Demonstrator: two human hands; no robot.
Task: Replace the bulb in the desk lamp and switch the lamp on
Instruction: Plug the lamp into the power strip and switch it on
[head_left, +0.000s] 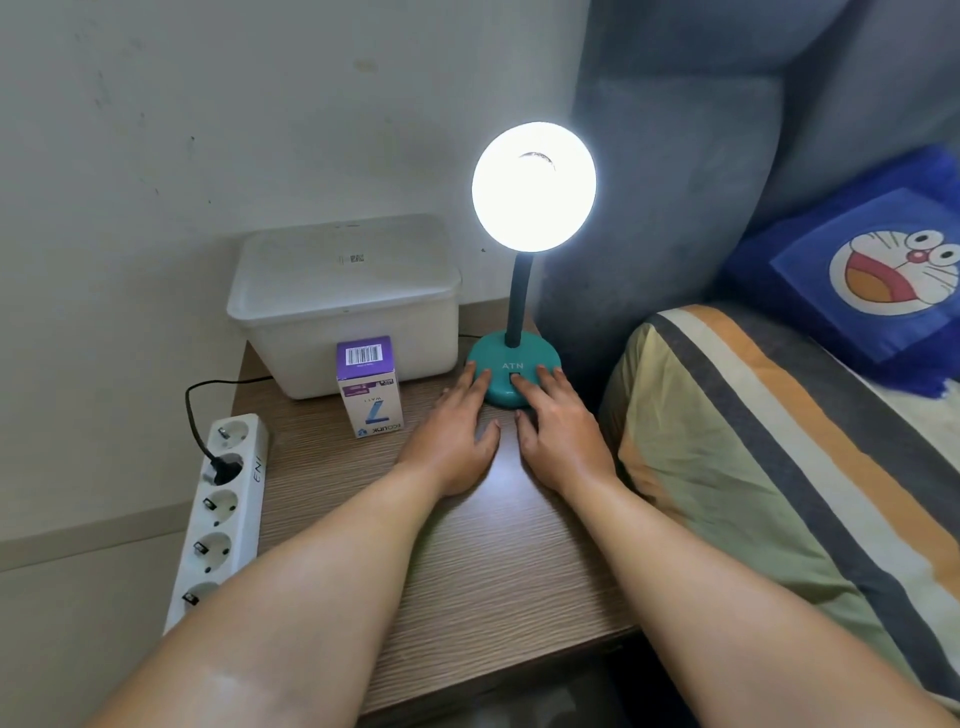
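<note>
The desk lamp stands at the back of a wooden bedside table (467, 561). Its teal round base (506, 356) is marked ATN, and a dark flexible neck (518, 299) rises from it. The lamp head (534, 187) faces me and glows bright white, so the bulb inside is lost in glare. My left hand (457, 436) lies flat, fingertips on the base's left edge. My right hand (558, 431) lies flat too, a fingertip on the dark switch at the base's front. A purple and white bulb box (370, 387) stands to the left of the base.
A white lidded plastic box (345, 301) sits behind the bulb box, against the wall. A white power strip (221, 514) with a black plug in it hangs at the table's left edge. A bed with a striped pillow (779, 467) and a blue cartoon cushion (878, 270) borders the right.
</note>
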